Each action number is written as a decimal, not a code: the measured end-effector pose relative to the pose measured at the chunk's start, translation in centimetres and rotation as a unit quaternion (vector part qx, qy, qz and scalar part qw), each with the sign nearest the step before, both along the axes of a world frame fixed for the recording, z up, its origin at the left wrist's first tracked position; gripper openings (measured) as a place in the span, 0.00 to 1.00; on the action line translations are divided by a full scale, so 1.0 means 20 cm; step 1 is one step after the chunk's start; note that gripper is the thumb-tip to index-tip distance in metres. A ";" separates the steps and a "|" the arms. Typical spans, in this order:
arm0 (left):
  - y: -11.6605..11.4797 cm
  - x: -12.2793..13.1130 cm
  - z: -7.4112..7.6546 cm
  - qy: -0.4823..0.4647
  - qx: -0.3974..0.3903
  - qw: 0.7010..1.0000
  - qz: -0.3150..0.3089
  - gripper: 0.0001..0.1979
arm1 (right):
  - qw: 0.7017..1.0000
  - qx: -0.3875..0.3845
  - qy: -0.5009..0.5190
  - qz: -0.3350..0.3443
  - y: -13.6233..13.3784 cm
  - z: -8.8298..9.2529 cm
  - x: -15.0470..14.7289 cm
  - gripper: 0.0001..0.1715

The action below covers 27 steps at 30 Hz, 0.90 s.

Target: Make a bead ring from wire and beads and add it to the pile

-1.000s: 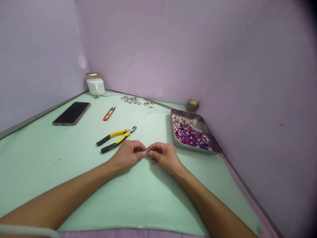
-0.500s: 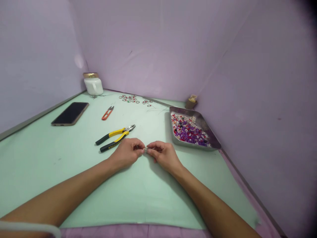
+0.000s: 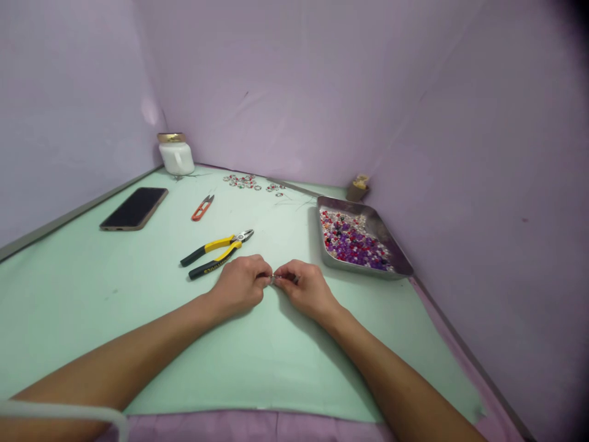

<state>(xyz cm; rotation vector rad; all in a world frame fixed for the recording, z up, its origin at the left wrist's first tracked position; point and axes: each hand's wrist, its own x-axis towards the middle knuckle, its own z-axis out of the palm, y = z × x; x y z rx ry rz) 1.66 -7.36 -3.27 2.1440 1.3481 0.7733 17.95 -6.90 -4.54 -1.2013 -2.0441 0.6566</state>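
Two bare hands are meeting over the middle of a mint-green tabletop (image 3: 276, 362); the left hand (image 3: 242, 283) is pinching a small shiny piece (image 3: 273, 279) between thumb and curled fingers, with its knuckles turning upward; the right hand (image 3: 307, 287) is gripping the same piece from the opposite side between thumb and forefinger; the piece is sitting in the narrow gap between the two sets of fingertips, its exact form being too small to tell.

Combination pliers (image 3: 236, 244) with yellow and black handles are lying just beyond the left hand, their handles spreading apart and their metal nose pointing away to the right; orange-handled snips (image 3: 201, 210) are lying farther back, blades pointing away; a dark-screened phone (image 3: 134, 209) is resting to the left of the snips; a white jar (image 3: 177, 158) with a gold-coloured lid is standing in the far left corner.

Small ringed bead pieces (image 3: 242, 182) are lying in a loose cluster near the back edge; a metal tray (image 3: 389, 236) is standing to the right, beyond the right hand, and is holding loose beads (image 3: 352, 242) in purple, red and white; a small brown pot (image 3: 358, 189) is standing behind the tray, near the wall.
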 end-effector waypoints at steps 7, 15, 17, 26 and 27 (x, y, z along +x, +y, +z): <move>-0.01 0.00 -0.01 -0.061 -0.018 0.998 0.020 0.06 | 0.999 -0.016 0.035 0.009 0.00 -0.01 0.01 0.05; -0.01 0.00 0.05 -0.264 -0.168 0.948 0.060 0.04 | 0.881 -0.282 0.380 0.008 -0.03 0.06 -0.02 0.18; -0.02 0.01 0.05 -0.301 -0.195 0.931 0.067 0.06 | 0.868 -0.286 0.406 0.015 -0.05 0.07 -0.04 0.14; -0.03 0.03 0.04 -0.369 -0.246 0.894 0.065 0.07 | 0.877 -0.284 0.388 0.016 -0.07 0.08 -0.05 0.15; -0.03 0.03 0.04 -0.372 -0.247 0.892 0.064 0.07 | 0.876 -0.287 0.387 0.015 -0.07 0.09 -0.06 0.15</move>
